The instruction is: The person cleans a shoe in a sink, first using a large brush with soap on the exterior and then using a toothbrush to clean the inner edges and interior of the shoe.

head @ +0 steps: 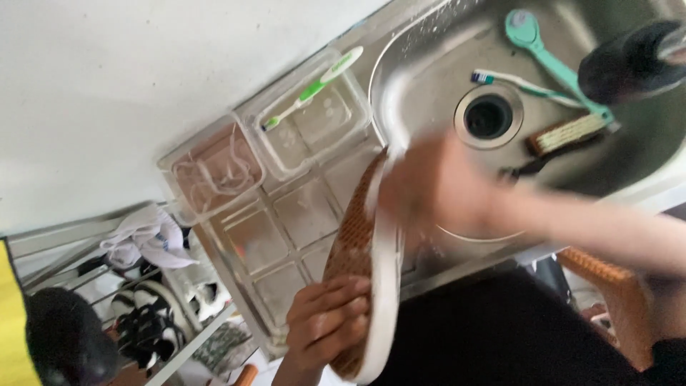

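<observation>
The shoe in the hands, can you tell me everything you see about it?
The shoe is turned sole-up, showing a brown, waffle-patterned rubber-looking sole with a white rim. It lies tilted over the steel draining board beside the sink. The left hand grips one end; the blurred right hand covers the other.

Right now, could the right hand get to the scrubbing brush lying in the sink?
Probably yes. The right hand, blurred, is on the shoe at the sink's edge, and the brush lies just past the drain with nothing between. It would have to let go of the shoe first.
</observation>
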